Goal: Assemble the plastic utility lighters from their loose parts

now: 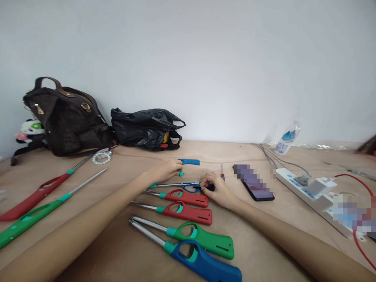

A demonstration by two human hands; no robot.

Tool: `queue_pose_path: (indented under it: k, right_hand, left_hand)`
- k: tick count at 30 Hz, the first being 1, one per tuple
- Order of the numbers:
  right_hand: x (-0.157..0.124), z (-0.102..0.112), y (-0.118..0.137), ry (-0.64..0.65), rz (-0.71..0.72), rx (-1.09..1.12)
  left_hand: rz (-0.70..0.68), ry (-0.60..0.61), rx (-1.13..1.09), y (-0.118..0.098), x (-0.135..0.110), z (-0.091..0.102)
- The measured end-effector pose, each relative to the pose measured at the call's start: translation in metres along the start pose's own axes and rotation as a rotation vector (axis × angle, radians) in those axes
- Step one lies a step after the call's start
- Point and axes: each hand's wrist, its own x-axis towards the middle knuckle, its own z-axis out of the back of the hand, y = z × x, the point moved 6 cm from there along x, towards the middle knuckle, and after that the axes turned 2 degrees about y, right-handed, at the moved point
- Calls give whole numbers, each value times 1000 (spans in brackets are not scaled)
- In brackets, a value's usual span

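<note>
My left hand (166, 169) reaches across the table and pinches a small teal plastic piece (181, 173) next to a loose blue handle shell (190, 161). My right hand (217, 188) grips the dark inner part (209, 188) of an opened blue lighter (179, 185) whose metal tube points left. Below lie two red long-neck lighters (188, 198) (190, 212), a green one (205, 238) and a blue one (202, 263). A small red-handled screwdriver (222, 175) lies just beyond my right hand.
A red lighter (35, 196) and a green lighter (38, 214) lie at the left. A brown handbag (66, 117), a black plastic bag (147, 127) and a bead bracelet (102, 157) sit by the wall. A phone (254, 182), white power strip (308, 192), red cable (360, 235) and water bottle (288, 138) are at the right.
</note>
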Motion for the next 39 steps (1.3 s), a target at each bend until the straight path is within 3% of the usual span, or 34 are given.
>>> queue_pose_path:
  k: [5, 9, 12, 21, 29, 39]
  right_hand:
    - [0, 1, 0, -21, 1, -11]
    - [-1, 0, -3, -6, -3, 5]
    - [-1, 0, -4, -2, -17, 2]
    - [-2, 1, -3, 9, -45, 27]
    - [-2, 0, -6, 13, -80, 58]
    - [-3, 0, -7, 7, -88, 78]
  left_hand:
    - [-41, -16, -5, -24, 4, 10]
    - [-152, 40, 7, -54, 4, 12]
    - [-148, 82, 72, -63, 4, 10]
    - [-117, 129, 34, -63, 8, 5]
    - [-132, 87, -43, -60, 1, 7]
    - [-178, 26, -65, -67, 10, 0]
